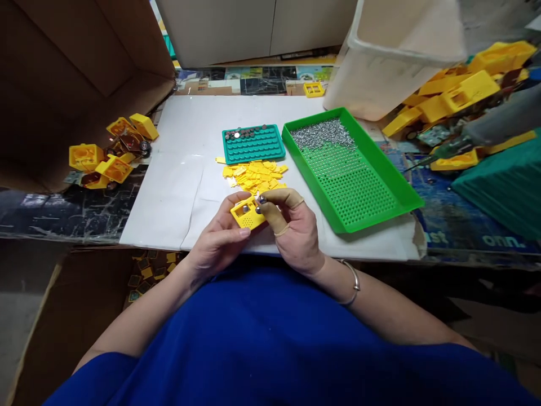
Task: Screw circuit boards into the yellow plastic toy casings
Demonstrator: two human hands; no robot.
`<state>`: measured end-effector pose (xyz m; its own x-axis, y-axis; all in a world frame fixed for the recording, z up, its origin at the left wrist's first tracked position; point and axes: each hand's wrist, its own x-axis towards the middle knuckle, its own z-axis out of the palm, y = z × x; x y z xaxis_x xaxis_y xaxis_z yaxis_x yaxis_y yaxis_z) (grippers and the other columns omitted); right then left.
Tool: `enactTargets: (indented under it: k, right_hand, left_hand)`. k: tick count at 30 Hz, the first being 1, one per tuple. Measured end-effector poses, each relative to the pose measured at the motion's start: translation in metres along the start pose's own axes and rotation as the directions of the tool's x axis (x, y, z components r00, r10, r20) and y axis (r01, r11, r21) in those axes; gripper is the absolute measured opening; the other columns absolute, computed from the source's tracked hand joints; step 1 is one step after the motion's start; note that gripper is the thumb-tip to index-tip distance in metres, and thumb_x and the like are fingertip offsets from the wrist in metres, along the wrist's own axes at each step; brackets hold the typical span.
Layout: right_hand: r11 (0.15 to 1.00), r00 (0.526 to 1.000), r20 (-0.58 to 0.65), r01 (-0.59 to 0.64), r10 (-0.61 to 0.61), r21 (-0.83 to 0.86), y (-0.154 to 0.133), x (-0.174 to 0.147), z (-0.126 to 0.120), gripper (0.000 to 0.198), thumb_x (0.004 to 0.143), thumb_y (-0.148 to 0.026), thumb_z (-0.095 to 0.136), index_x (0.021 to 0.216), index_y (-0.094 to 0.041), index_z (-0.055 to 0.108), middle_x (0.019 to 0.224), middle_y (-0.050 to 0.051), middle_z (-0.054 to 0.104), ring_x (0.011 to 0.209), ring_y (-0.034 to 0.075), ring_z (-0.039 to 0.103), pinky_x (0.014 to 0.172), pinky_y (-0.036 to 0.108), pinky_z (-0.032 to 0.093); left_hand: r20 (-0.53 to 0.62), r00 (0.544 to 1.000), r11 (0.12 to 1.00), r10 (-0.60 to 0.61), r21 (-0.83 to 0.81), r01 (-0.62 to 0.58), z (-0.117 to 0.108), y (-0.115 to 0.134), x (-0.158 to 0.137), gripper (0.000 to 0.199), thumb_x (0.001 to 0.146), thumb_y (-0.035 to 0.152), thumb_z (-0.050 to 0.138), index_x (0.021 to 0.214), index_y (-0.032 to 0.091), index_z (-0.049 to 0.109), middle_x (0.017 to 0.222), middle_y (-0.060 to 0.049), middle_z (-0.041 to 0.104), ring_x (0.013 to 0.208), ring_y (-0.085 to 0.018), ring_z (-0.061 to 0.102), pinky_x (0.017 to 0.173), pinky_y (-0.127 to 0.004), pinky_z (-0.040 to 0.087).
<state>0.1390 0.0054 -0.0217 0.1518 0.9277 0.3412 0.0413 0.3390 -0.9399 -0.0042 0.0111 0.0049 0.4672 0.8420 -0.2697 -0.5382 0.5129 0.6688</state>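
My left hand (222, 232) grips a small yellow plastic case (247, 221) by its side, thumb across the front edge. The case has a patch of speaker holes and an open recess with shiny round button cells in it. My right hand (296, 228), with tan finger cots on thumb and forefinger, pinches a button cell (262, 199) at the case's upper right corner. Just beyond the hands lies a heap of flat yellow plastic pieces (257, 176). Behind the heap, a teal ridged tray (256, 151) carries several button cells along its far rows.
A green perforated tray (359, 194) with small screws (323, 134) stands to the right, before a white plastic bin (380, 67). Yellow housings (460, 96) and a screwdriver (443, 152) are far right. More wired yellow housings (114, 160) lie left, by a cardboard box (84, 56).
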Motion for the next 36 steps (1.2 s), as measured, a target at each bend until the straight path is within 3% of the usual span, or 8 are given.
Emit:
enactTargets:
  k: [12,15,18,20,26,31,33,36]
  right_hand:
    - [0.988,0.997,0.029,0.071,-0.068,-0.138,0.003,0.004,0.001,0.011,0.095,-0.032,0.061,0.099,-0.023,0.063,0.094,0.001,0.071,0.087,0.014,0.067,0.078,0.029,0.055]
    - [0.931,0.973,0.075,0.232,-0.219,-0.283,0.001,0.007,0.002,0.005,0.095,-0.025,0.060,0.097,-0.022,0.063,0.091,0.002,0.070,0.084,0.015,0.063,0.074,0.029,0.053]
    - [0.791,0.895,0.192,0.446,-0.402,-0.418,-0.001,0.010,0.003,0.003,0.095,-0.021,0.060,0.094,-0.021,0.063,0.083,0.003,0.069,0.078,0.017,0.058,0.073,0.032,0.050]
    - [0.732,0.862,0.237,0.507,-0.449,-0.455,-0.002,0.010,0.003,0.003,0.094,-0.020,0.061,0.092,-0.020,0.063,0.080,0.004,0.067,0.078,0.019,0.056,0.072,0.034,0.048]
    - [0.862,0.933,0.167,0.358,-0.318,-0.360,-0.009,0.013,-0.005,0.003,0.091,-0.017,0.064,0.092,-0.020,0.065,0.082,0.003,0.066,0.079,0.017,0.058,0.075,0.032,0.049]
    - [0.858,0.924,0.210,0.377,-0.321,-0.349,-0.018,0.017,-0.013,0.005,0.089,-0.016,0.063,0.091,-0.020,0.066,0.082,0.002,0.067,0.082,0.017,0.060,0.078,0.033,0.050]
    - [0.864,0.923,0.243,0.371,-0.300,-0.341,-0.020,0.017,-0.015,0.006,0.089,-0.016,0.063,0.090,-0.020,0.067,0.081,0.002,0.067,0.080,0.016,0.061,0.075,0.031,0.051]
    - [0.894,0.924,0.305,0.325,-0.231,-0.308,-0.023,0.017,-0.017,0.007,0.088,-0.014,0.065,0.090,-0.019,0.070,0.081,0.002,0.068,0.075,0.013,0.063,0.070,0.028,0.052]
  left_hand:
    - [-0.013,1.000,1.000,0.019,0.002,-0.019,-0.001,-0.003,0.001,0.057,0.067,0.006,0.072,0.117,0.024,0.052,0.114,0.000,0.069,0.112,-0.017,0.064,0.108,-0.032,0.039]
    - [0.010,0.999,0.998,0.043,0.039,-0.043,-0.001,-0.005,0.001,0.058,0.070,0.007,0.072,0.120,0.025,0.050,0.111,0.001,0.068,0.107,-0.015,0.064,0.102,-0.030,0.043]
    - [0.025,0.997,0.994,0.075,0.075,-0.077,-0.002,-0.008,0.001,0.057,0.072,0.009,0.073,0.121,0.027,0.050,0.103,0.003,0.066,0.095,-0.012,0.063,0.090,-0.026,0.046]
    - [0.023,0.996,0.992,0.086,0.086,-0.088,-0.003,-0.009,0.001,0.057,0.072,0.011,0.074,0.121,0.027,0.050,0.101,0.003,0.065,0.091,-0.012,0.063,0.085,-0.024,0.046]
    - [-0.007,0.998,0.997,0.069,0.046,-0.069,0.000,-0.005,0.001,0.055,0.069,0.012,0.074,0.117,0.025,0.051,0.106,0.001,0.069,0.101,-0.016,0.065,0.097,-0.030,0.046]
    - [-0.108,0.990,0.994,0.095,0.068,-0.088,0.002,-0.001,0.004,0.027,0.074,0.025,0.071,0.098,0.021,0.059,0.092,0.001,0.069,0.080,-0.014,0.065,0.077,-0.027,0.050]
    - [-0.123,0.987,0.991,0.104,0.095,-0.093,0.002,-0.001,0.004,0.025,0.072,0.023,0.069,0.094,0.020,0.059,0.084,0.002,0.068,0.075,-0.014,0.064,0.070,-0.025,0.049]
    - [-0.109,0.990,0.988,0.094,0.131,-0.080,0.001,0.000,0.004,0.027,0.072,0.026,0.065,0.097,0.019,0.058,0.084,0.000,0.068,0.082,-0.019,0.065,0.074,-0.030,0.050]
